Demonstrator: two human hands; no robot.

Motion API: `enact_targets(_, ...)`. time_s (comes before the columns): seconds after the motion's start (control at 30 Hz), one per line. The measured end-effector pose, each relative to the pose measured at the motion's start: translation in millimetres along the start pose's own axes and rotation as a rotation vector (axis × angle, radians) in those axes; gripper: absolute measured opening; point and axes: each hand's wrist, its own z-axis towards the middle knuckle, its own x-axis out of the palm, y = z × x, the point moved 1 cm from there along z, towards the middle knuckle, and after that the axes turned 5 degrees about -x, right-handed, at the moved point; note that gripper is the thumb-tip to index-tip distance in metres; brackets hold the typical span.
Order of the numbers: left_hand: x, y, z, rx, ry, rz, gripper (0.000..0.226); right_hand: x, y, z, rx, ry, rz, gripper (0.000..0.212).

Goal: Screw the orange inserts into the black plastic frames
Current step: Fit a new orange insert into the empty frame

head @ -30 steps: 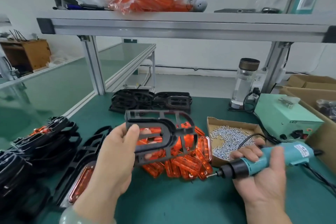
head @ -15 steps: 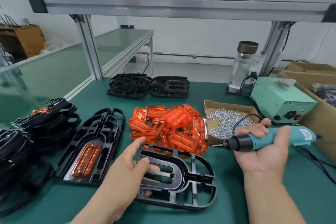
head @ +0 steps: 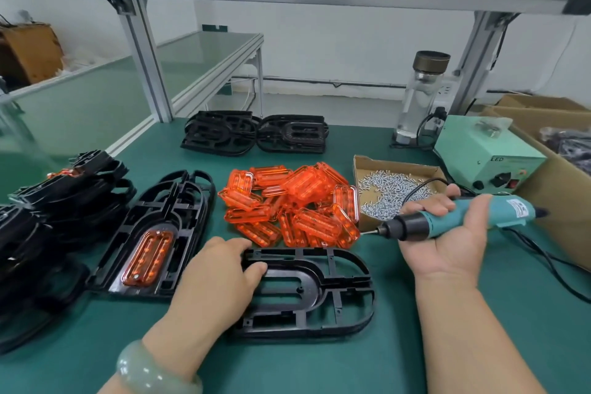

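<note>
An empty black plastic frame (head: 323,291) lies flat on the green mat in front of me. My left hand (head: 220,278) rests on its left end, thumb and fingers curled over the frame's edge. Palm up, my right hand (head: 447,233) grips a teal electric screwdriver (head: 460,221) to the right, its bit pointing left toward the pile of orange inserts (head: 291,208). To the left lies another black frame (head: 166,227) with an orange insert (head: 148,257) seated in it.
A cardboard tray of screws (head: 390,192) sits behind the screwdriver. A green power box (head: 486,150) and a glass bottle (head: 422,96) stand at the back right, cardboard boxes (head: 563,176) at far right. Black frames are stacked at the left (head: 64,195) and at the back (head: 256,134).
The left hand brought the empty frame down from the air onto the mat and now rests on its left end. The right hand with the screwdriver stayed at the right.
</note>
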Motion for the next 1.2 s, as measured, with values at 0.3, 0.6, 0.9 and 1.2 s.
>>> enact_targets(0.3, -2.4, -3.0, 6.1, 0.061, -0.012, 0.05, 0.052, -2.1, -1.9, 0.4, 0.009, 0.004, -0.008, 0.031)
enact_targets(0.6, -1.7, -54.7, 41.2, 0.331, -0.037, -0.133, 0.036, -1.0, -4.6, 0.8, 0.036, 0.01, -0.005, 0.03)
enact_targets(0.9, 15.7, -84.6, 71.9, 0.49, 0.11, 0.211, 0.035, -0.5, -6.6, -0.1, 0.048, 0.014, -0.039, 0.029)
enact_targets(1.2, -10.1, -62.3, 55.4, 0.076, 0.195, -0.662, 0.012, -0.1, -6.3, -0.1, 0.055, 0.006, -0.015, 0.03)
